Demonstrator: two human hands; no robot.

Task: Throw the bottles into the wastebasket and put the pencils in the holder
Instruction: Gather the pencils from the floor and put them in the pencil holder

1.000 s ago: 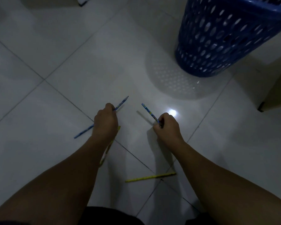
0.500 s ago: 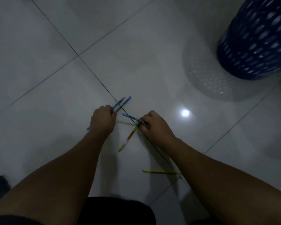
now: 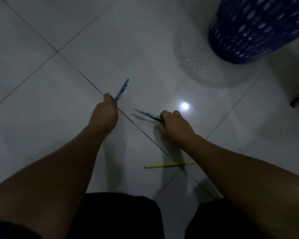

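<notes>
My left hand [image 3: 104, 114] is closed around blue pencils [image 3: 121, 89] that stick up and away from the fist. To its right my right hand [image 3: 175, 125] grips pencils [image 3: 147, 114], a blue patterned one pointing left with its tip showing. A yellow pencil [image 3: 169, 165] lies flat on the white tiled floor under my right forearm. The blue perforated wastebasket [image 3: 255, 31] stands at the top right. No bottle or pencil holder is in view.
Dark grout lines cross the glossy floor tiles [image 3: 41, 109]. A lamp's reflection [image 3: 184, 106] shines near my right hand. The foot of a piece of furniture [image 3: 294, 102] shows at the right edge. My dark shorts [image 3: 121, 216] fill the bottom.
The yellow pencil that lay between my hands is gone from the floor; my right hand has moved right. The left hand's pencils are lifted and bunched. The view has shifted left.
</notes>
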